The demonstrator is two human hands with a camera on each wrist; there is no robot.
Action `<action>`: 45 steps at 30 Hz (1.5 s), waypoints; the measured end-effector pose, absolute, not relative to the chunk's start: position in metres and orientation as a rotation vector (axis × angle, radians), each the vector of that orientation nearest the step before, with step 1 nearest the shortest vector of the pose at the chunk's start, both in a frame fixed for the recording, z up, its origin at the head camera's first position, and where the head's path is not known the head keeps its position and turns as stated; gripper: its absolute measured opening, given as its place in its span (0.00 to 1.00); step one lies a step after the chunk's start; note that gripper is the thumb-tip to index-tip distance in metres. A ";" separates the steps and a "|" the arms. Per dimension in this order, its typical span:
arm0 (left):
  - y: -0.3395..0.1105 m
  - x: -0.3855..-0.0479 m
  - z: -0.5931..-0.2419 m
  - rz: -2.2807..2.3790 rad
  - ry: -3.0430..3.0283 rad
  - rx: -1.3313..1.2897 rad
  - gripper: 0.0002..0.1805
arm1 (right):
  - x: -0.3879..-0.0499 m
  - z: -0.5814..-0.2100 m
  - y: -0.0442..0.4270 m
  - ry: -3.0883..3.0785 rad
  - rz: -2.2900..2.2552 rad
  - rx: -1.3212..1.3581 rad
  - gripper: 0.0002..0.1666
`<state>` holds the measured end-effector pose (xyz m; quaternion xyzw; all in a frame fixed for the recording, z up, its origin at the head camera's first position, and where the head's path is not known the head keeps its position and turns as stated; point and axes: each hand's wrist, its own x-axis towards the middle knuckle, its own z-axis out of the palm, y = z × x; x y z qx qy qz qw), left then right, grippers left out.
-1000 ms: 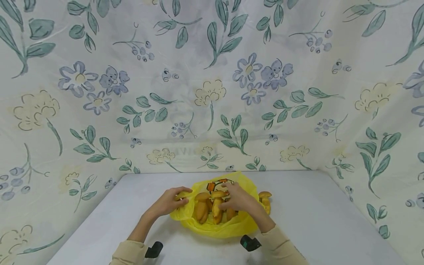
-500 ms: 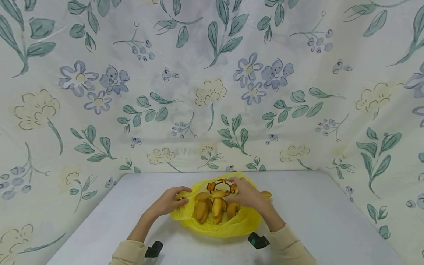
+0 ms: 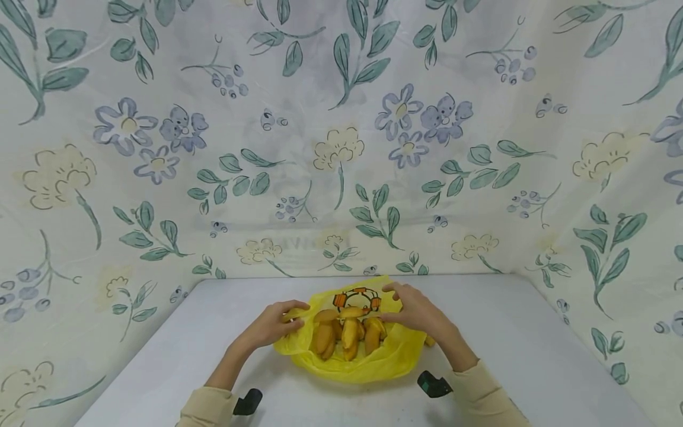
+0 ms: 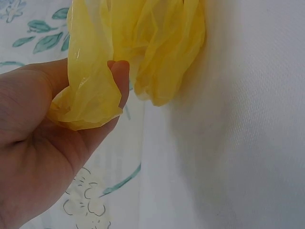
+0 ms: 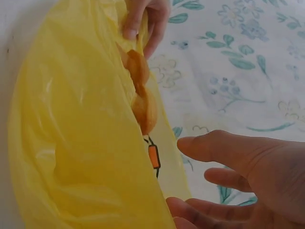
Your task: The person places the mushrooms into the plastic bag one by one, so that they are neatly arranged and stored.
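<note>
A yellow plastic bag [image 3: 363, 372] with an orange and black print lies open on the table. Several yellow-brown mushrooms [image 3: 350, 339] sit side by side inside it. My left hand [image 3: 269, 326] grips the bag's left edge; the left wrist view shows the film bunched between thumb and fingers. Above the bag's right edge is my right hand [image 3: 418, 309], its fingers spread and apart from the mushrooms. In the right wrist view that hand [image 5: 238, 176] holds nothing, its fingertips close to the film. Another mushroom [image 3: 429, 341] lies right of the bag, mostly hidden by my right hand and forearm.
The white table [image 3: 512, 344] extends to both sides of the bag. A floral cloth [image 3: 341, 178] hangs behind and along the sides. A black wrist camera [image 3: 248, 402] sits by the left wrist, and a similar camera [image 3: 434, 384] by the right.
My right hand has drawn away from the mushrooms to the bag's right edge, uncovering the rightmost mushroom inside. The one outside is now mostly covered. My left hand stays put.
</note>
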<state>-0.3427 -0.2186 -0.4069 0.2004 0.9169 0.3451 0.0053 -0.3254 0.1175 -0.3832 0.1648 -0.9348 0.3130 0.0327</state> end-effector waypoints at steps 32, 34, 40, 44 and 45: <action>-0.219 -0.339 -0.404 1.063 2.868 0.684 0.18 | -0.340 -0.394 0.181 -2.980 1.108 0.277 0.30; -0.219 -0.339 -0.405 1.065 2.869 0.675 0.18 | -0.341 -0.396 0.184 -2.986 1.120 0.279 0.31; -0.219 -0.339 -0.405 1.061 2.876 0.659 0.18 | -0.343 -0.399 0.188 -3.019 1.098 0.268 0.32; -0.218 -0.339 -0.404 1.061 2.878 0.657 0.18 | -0.345 -0.402 0.191 -3.043 1.091 0.276 0.33; -0.218 -0.339 -0.404 1.060 2.877 0.661 0.18 | -0.345 -0.403 0.191 -3.043 1.093 0.280 0.32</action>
